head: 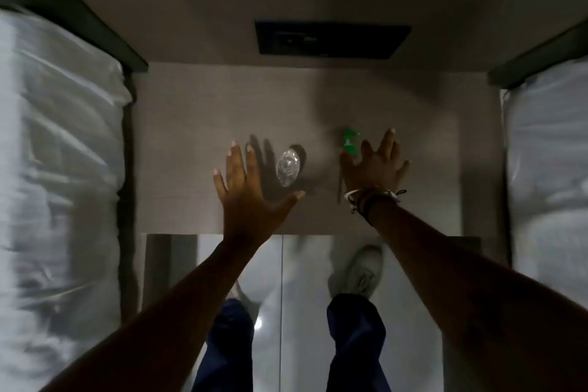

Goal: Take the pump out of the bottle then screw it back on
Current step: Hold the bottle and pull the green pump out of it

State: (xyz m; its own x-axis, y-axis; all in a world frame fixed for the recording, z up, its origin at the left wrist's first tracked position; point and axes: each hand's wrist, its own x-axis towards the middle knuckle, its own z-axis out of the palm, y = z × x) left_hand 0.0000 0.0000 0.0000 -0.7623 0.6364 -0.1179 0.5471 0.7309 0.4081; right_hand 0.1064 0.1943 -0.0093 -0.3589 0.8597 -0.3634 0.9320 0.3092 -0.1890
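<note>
A small clear bottle [288, 167] stands upright on the grey-brown tabletop [191, 124], seen from above, with no pump in it. A green pump [349, 141] lies on the table to its right, its thin dip tube running toward me. My left hand [246, 188] hovers just left of the bottle, fingers spread, holding nothing. My right hand [377, 165] is spread flat beside and partly over the pump's right side, gripping nothing. Bracelets circle my right wrist.
A black rectangular panel [331, 40] is set in the wall behind the table. Beds wrapped in clear plastic stand at the left [60, 153] and right [547, 153]. Below the table's front edge are my legs and a white shoe [359, 270] on a glossy floor.
</note>
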